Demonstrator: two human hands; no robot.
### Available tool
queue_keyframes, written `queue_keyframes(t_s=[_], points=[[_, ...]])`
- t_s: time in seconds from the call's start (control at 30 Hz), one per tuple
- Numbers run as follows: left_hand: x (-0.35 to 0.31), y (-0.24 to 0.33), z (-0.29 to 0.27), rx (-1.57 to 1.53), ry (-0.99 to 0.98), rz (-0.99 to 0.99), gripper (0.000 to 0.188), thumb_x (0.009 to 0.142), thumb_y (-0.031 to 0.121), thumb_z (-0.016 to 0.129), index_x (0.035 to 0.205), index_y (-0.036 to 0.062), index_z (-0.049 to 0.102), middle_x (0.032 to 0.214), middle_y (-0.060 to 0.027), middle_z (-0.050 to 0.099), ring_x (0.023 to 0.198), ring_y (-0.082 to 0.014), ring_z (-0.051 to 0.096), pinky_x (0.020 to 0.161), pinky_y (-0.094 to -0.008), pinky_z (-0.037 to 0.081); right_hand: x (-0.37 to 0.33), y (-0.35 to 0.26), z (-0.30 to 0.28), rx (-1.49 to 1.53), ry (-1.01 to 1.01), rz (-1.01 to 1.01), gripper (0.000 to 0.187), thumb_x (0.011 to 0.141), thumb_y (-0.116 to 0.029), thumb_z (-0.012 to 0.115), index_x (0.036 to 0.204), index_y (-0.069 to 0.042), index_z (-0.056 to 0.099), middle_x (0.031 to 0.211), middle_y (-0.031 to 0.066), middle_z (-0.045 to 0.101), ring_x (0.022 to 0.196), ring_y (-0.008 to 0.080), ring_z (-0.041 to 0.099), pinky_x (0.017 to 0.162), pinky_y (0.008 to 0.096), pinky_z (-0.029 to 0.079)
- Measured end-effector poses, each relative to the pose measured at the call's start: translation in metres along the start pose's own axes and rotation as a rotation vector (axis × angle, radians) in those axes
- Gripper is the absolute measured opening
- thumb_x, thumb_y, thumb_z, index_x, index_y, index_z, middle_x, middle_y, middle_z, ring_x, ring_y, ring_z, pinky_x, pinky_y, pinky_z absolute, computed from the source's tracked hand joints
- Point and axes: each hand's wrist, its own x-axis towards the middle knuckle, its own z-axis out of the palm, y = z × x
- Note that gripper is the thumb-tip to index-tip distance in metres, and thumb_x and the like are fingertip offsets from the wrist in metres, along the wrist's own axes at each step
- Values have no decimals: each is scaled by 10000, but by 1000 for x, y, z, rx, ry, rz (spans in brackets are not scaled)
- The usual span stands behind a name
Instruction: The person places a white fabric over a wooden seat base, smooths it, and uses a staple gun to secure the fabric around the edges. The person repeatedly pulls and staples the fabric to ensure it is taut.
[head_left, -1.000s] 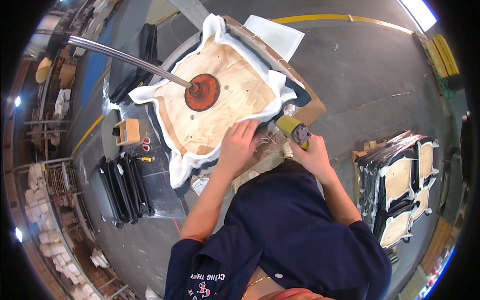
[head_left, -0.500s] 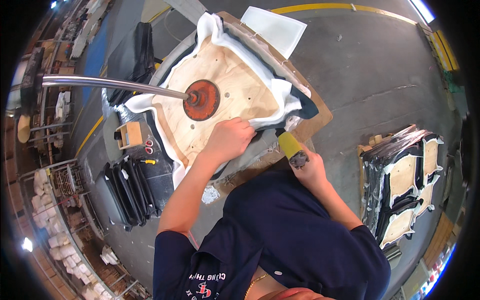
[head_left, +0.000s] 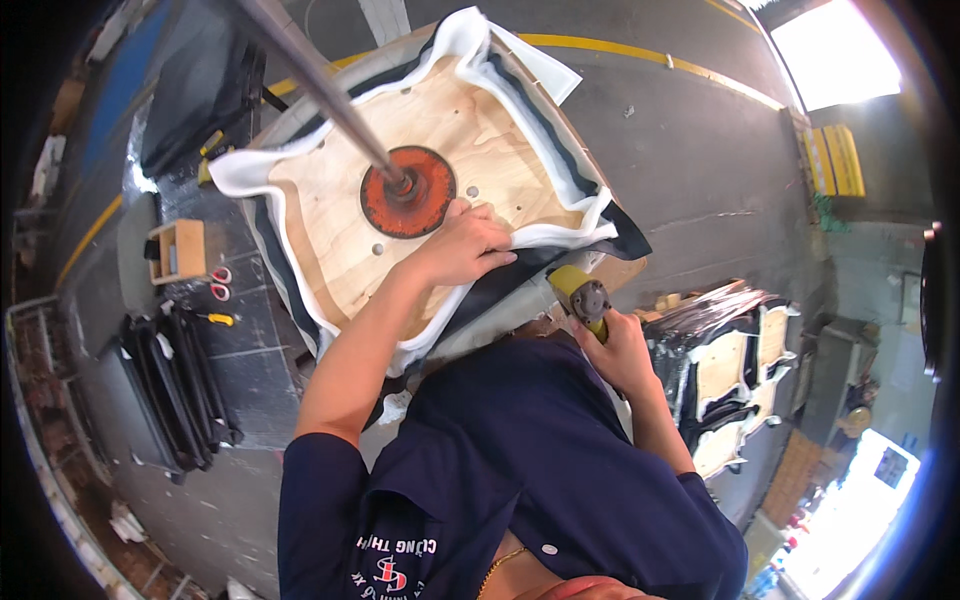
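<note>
A plywood seat panel (head_left: pixel 340 220) lies face down on the workbench, wrapped in white foam (head_left: pixel 455 35) and black fabric (head_left: pixel 625 240). A round red clamp pad (head_left: pixel 425 200) on a steel rod (head_left: pixel 320 85) presses its middle. My left hand (head_left: pixel 465 245) lies flat on the near right edge of the panel, holding the foam and fabric folded over the wood. My right hand (head_left: pixel 610 350) grips a yellow staple gun (head_left: pixel 578 295) just below that edge, its nose pointing up at the fabric.
A small wooden box (head_left: pixel 175 250), red-handled scissors (head_left: pixel 215 282) and a yellow-handled tool (head_left: pixel 220 320) lie on the bench at left, beside a stack of black panels (head_left: pixel 175 390). Finished seat panels (head_left: pixel 730 370) are piled at right. The concrete floor has a yellow line (head_left: pixel 640 55).
My head has shifted, so the seat panel now sits more central and closer. My left hand stays on the panel's edge. My right hand has brought the staple gun up nearer the fabric edge.
</note>
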Motion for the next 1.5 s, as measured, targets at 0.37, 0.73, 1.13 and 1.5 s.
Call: queue_keyframes(t_s=[0.37,0.73,1.13,1.5], points=[[-17,-9,16,-35,157,42,158,996,259,848,919,130,798,919,-2,760,1034,-245,658,1048,-470,380,26,-25,31,-13,-16,137,412,1060,-288,784,919,97,735,703,242,722,623,384,740,680,468,585],[-13,-9,24,57,142,4,115,989,222,836,946,122,799,945,-7,755,1067,-248,683,1057,-492,396,43,-28,39,-107,27,41,447,1117,-299,740,857,64,711,631,115,659,567,227,661,592,409,531],[-12,-3,34,198,215,5,63,973,150,784,962,103,745,1009,-15,739,1106,-235,655,1034,-475,413,60,-58,26,-131,-44,165,485,1069,-343,772,1080,143,763,897,359,765,892,534,785,863,549,599],[-4,3,23,189,207,-21,111,1040,206,752,991,108,737,979,-28,705,1098,-257,660,1003,-482,436,73,-55,4,-135,-87,81,591,1060,-438,743,1074,153,764,978,372,780,975,523,786,916,552,601]])
